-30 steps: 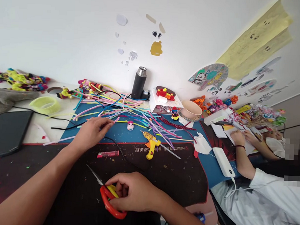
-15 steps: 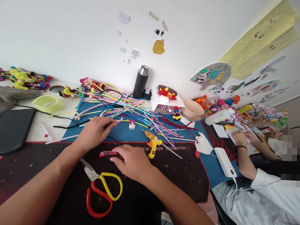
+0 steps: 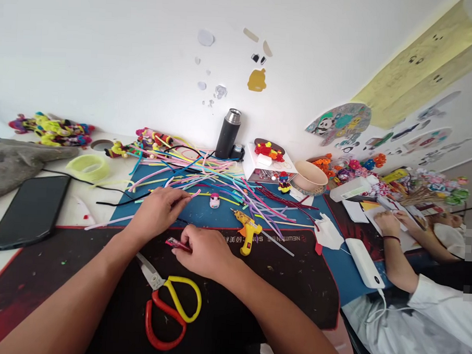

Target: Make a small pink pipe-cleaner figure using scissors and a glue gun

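Between thumb and fingertips, my left hand [image 3: 156, 210] pinches a pink pipe cleaner [image 3: 196, 193], whose short end sticks out to the right. My right hand [image 3: 207, 251] is closed around a small dark red lighter [image 3: 177, 244] with a metal end, pointing left. Below both hands, scissors [image 3: 174, 299] with one red and one yellow handle lie on the black mat [image 3: 293, 294]. Just beyond the hands stands a small pink-and-white figure [image 3: 214, 200]. A yellow glue gun [image 3: 247, 232] with a glue stick in its back rests right of my right hand.
Many coloured pipe cleaners [image 3: 205, 170] spread across the blue mat behind. A black flask [image 3: 228, 135], a white box [image 3: 269, 170] and a round bowl [image 3: 310, 177] stand along the wall. A phone [image 3: 29, 212] lies left; a white power bank [image 3: 364, 263] and another person's hands [image 3: 388, 224] are right.
The view has shifted, so everything appears a little further right and lower. The lighter is turned slightly in my right hand. Both hands keep their hold.
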`<state>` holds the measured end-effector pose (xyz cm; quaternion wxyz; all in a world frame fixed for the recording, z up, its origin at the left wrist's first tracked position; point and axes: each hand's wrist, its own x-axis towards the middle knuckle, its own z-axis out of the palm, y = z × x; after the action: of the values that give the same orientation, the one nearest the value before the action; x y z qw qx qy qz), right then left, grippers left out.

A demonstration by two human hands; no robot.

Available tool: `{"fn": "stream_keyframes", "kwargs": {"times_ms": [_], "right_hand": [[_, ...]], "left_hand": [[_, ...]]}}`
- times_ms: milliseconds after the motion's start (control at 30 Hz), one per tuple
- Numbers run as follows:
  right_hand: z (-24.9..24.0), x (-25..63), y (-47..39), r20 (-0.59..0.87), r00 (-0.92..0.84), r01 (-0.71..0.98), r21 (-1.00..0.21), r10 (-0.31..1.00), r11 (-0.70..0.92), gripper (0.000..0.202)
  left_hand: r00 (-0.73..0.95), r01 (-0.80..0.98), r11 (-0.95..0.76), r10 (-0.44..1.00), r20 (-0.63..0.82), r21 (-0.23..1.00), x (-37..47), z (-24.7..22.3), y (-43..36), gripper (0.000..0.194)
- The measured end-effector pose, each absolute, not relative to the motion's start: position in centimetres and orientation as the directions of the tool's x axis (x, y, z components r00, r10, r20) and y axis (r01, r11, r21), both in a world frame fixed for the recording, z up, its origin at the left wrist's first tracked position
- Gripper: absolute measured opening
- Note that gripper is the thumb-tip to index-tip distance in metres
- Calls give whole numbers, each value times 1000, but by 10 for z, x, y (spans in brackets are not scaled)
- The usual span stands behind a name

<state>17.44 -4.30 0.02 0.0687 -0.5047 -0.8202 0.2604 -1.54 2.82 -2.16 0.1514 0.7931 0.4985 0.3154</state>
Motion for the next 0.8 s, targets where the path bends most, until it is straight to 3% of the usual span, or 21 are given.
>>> {"fn": "stream_keyframes", "kwargs": {"times_ms": [167, 300, 433, 567, 800], "right_hand": [[-5, 180, -39, -105, -387, 542, -830, 916, 134, 29], [-12, 184, -26, -149, -365, 248, -967, 919, -58, 27], [-15, 187, -11, -228, -382, 1, -969, 896, -246, 34], [-14, 190, -4, -212, -340, -150, -950, 916, -275, 39], [-12, 195, 3, -191, -329, -169, -952, 925, -257, 54]], "left_hand": [[310, 690, -470, 879, 362, 550, -19, -28, 31, 39], [302, 696, -474, 875, 378, 539, -23, -31, 33, 40], [286, 695, -482, 866, 411, 533, -23, -31, 32, 40], [300, 690, -507, 850, 433, 517, -20, -30, 30, 38], [340, 687, -530, 839, 425, 497, -19, -27, 27, 41]]}}
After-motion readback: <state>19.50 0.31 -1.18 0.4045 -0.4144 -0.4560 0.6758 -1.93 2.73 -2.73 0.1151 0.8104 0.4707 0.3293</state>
